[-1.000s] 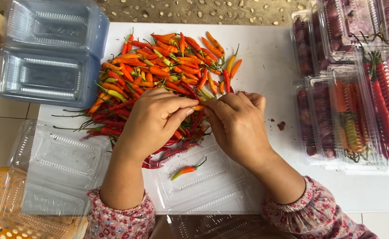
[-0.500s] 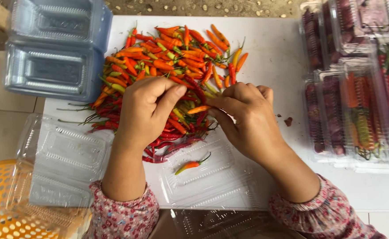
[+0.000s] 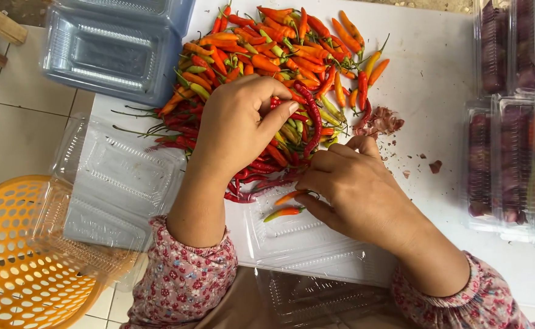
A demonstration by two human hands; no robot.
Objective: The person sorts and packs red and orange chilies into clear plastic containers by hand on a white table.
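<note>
Nearest the camera, two forearms in pink floral sleeves reach out over a white table. Just beyond them an open clear plastic clamshell tray lies flat on the table, with a small orange chili with a green tip resting on it. The right hand hovers over the tray's far edge, its fingers curled and pinched on a second small orange chili just above the first. To the left sits another empty clear plastic tray, partly overhanging an orange perforated plastic basket on the tiled floor.

Further out, the left hand rests on a loose heap of red, orange and green chili peppers, fingers bent into the pile and closed round a few dark red ones; exactly which cannot be told. Just right of the heap lie scraps of reddish onion skin. At the far left stands a stack of bluish clear plastic containers; along the right edge are closed clear packs filled with dark red produce.
</note>
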